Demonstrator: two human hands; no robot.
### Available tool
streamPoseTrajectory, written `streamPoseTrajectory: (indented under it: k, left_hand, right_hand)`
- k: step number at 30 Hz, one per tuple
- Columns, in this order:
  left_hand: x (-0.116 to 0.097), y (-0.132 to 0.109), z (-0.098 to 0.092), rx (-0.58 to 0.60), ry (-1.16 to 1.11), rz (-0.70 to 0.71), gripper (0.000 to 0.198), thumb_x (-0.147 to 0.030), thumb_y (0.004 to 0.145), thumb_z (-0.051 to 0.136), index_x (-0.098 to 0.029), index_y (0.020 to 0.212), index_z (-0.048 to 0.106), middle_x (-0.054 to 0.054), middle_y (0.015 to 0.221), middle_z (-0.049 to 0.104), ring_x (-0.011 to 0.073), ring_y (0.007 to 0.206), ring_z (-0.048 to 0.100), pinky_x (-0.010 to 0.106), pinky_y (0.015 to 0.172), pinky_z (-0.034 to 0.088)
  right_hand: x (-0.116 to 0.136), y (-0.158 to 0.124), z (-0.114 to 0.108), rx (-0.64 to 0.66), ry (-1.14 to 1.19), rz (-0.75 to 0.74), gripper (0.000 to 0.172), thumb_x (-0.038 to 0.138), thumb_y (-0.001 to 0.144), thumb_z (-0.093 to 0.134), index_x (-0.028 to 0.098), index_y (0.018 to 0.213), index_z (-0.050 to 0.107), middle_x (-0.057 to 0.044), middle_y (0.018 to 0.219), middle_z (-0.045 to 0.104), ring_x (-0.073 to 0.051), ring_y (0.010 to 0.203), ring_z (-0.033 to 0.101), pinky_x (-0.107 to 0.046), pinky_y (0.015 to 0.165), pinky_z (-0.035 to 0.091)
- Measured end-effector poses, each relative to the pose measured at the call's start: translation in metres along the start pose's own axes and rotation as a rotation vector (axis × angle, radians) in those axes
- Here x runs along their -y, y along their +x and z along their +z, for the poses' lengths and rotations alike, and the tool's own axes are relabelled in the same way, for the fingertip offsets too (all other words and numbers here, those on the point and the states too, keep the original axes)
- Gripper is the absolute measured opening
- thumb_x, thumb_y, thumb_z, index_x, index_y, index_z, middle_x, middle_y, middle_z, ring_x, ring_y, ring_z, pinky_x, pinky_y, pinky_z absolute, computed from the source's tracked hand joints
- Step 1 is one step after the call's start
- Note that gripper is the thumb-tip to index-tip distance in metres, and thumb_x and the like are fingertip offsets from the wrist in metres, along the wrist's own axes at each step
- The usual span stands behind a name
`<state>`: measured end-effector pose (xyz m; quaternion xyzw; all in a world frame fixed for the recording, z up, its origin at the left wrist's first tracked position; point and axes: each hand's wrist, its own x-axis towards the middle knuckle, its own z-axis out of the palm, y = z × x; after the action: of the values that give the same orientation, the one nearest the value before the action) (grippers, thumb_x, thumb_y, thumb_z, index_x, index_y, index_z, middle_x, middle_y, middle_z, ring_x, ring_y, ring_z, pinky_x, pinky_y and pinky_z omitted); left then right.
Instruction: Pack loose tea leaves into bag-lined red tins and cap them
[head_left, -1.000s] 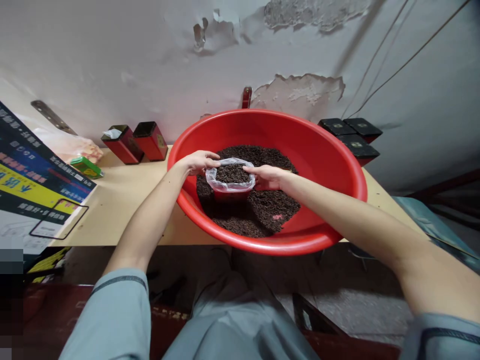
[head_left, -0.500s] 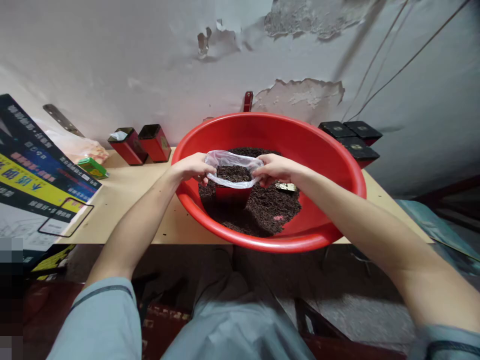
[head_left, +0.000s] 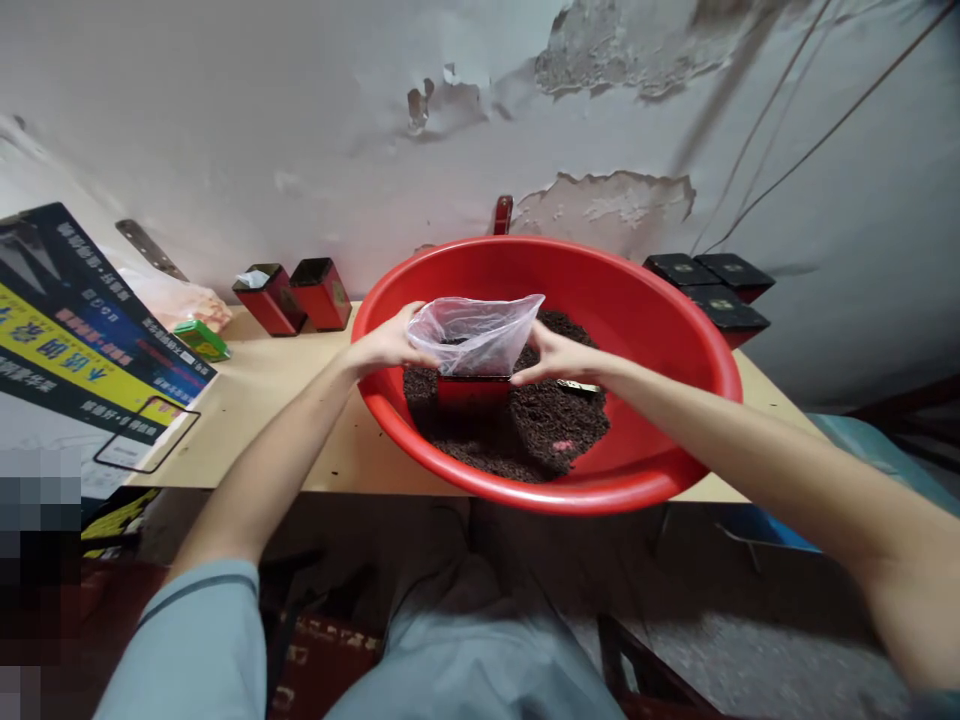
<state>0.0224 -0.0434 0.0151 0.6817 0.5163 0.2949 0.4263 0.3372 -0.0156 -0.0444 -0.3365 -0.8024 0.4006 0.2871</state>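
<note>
Two tins beside red basin, left hand at bag, grip unclear, right hand spread

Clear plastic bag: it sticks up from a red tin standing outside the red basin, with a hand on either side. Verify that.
No: the head view shows the red tin inside the red basin. The clear plastic bag sticks up from it, left hand and right hand on either side.

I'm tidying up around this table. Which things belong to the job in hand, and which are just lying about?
In use:
central red tin
clear plastic bag
dark leaf-like bits
red basin
perhaps the left red tins and black-topped tins

Seemingly lying about:
green packet
printed cardboard
</note>
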Motion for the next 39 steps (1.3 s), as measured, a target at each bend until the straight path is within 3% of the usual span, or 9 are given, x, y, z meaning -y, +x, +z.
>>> streamPoseTrajectory:
  k: [5,11,14,17,19,25,30,35,39]
  left_hand:
    - [-0.017,0.033,0.046,-0.131,0.249,0.17,0.015,-0.006,0.065,0.071,-0.011,0.078,0.075,-0.001,0.066,0.068,0.0152,0.064,0.065,0.025,0.062,0.049]
    - [-0.018,0.027,0.056,-0.188,0.227,0.358,0.013,-0.015,0.076,0.07,-0.014,0.087,0.076,0.004,0.088,0.079,0.0177,0.083,0.073,0.031,0.083,0.057]
    - [-0.006,0.016,0.049,-0.167,0.247,0.393,0.049,-0.028,0.075,0.079,-0.015,0.121,0.069,0.012,0.119,0.076,0.0252,0.109,0.072,0.04,0.101,0.056]
    - [0.015,0.012,0.048,-0.132,0.409,0.242,0.124,-0.043,0.051,0.097,-0.01,0.155,0.039,0.029,0.156,0.048,0.0439,0.145,0.049,0.054,0.116,0.045]
    - [0.029,0.015,0.052,-0.049,0.497,0.149,0.145,-0.047,0.042,0.099,-0.007,0.161,0.027,0.034,0.163,0.035,0.0506,0.15,0.04,0.057,0.118,0.042]
    - [0.023,0.044,0.036,0.313,0.612,0.242,0.093,-0.032,0.054,0.09,-0.016,0.14,0.059,0.013,0.139,0.068,0.0366,0.125,0.066,0.039,0.105,0.054]
    - [-0.001,0.077,0.025,0.578,0.556,0.319,0.094,-0.02,0.057,0.079,-0.021,0.148,0.055,0.006,0.133,0.074,0.0301,0.121,0.068,0.036,0.103,0.054]
    - [0.011,0.08,0.045,0.162,0.599,0.345,0.088,-0.023,0.067,0.073,-0.011,0.152,0.052,0.019,0.14,0.069,0.0328,0.123,0.069,0.037,0.104,0.053]
    - [0.034,0.055,0.078,0.227,0.567,0.322,0.11,-0.042,0.057,0.088,-0.005,0.153,0.049,0.027,0.153,0.057,0.0377,0.131,0.064,0.035,0.1,0.056]
  right_hand:
    - [0.012,0.05,0.052,-0.041,-0.228,-0.068,0.083,0.045,0.069,0.088,0.018,0.142,0.061,-0.016,0.144,0.065,-0.04,0.142,0.053,-0.071,0.127,0.012]
    - [0.009,0.065,0.064,-0.199,-0.014,-0.17,0.033,0.028,0.08,0.069,0.016,0.11,0.073,-0.01,0.112,0.077,-0.027,0.105,0.071,-0.045,0.101,0.055]
    - [0.01,0.062,0.065,-0.24,0.118,-0.17,0.03,0.034,0.087,0.062,0.016,0.11,0.07,-0.008,0.098,0.077,-0.022,0.094,0.071,-0.04,0.093,0.056]
    - [0.016,0.063,0.068,-0.337,0.177,-0.08,0.038,0.05,0.096,0.053,0.017,0.108,0.068,-0.002,0.075,0.068,-0.018,0.071,0.064,-0.034,0.076,0.054]
    - [0.021,0.064,0.07,-0.411,0.16,-0.048,0.045,0.061,0.095,0.053,0.019,0.098,0.066,0.001,0.067,0.061,-0.016,0.063,0.057,-0.032,0.068,0.05]
    - [0.034,0.064,0.065,-0.21,-0.167,-0.23,0.06,0.079,0.088,0.057,0.021,0.073,0.058,0.001,0.064,0.055,-0.013,0.06,0.045,-0.029,0.062,0.04]
    - [0.036,0.06,0.058,0.088,-0.534,-0.508,0.06,0.068,0.095,0.057,0.022,0.057,0.05,-0.001,0.058,0.052,-0.014,0.06,0.045,-0.031,0.066,0.039]
    - [0.032,0.052,0.05,-0.292,-0.613,-0.153,0.074,0.075,0.103,0.028,0.021,0.06,0.055,-0.003,0.054,0.054,-0.015,0.053,0.047,-0.031,0.062,0.036]
    - [0.03,0.053,0.05,-0.433,-0.525,-0.005,0.081,0.084,0.099,0.017,0.022,0.062,0.053,-0.006,0.06,0.06,-0.017,0.057,0.054,-0.031,0.061,0.036]
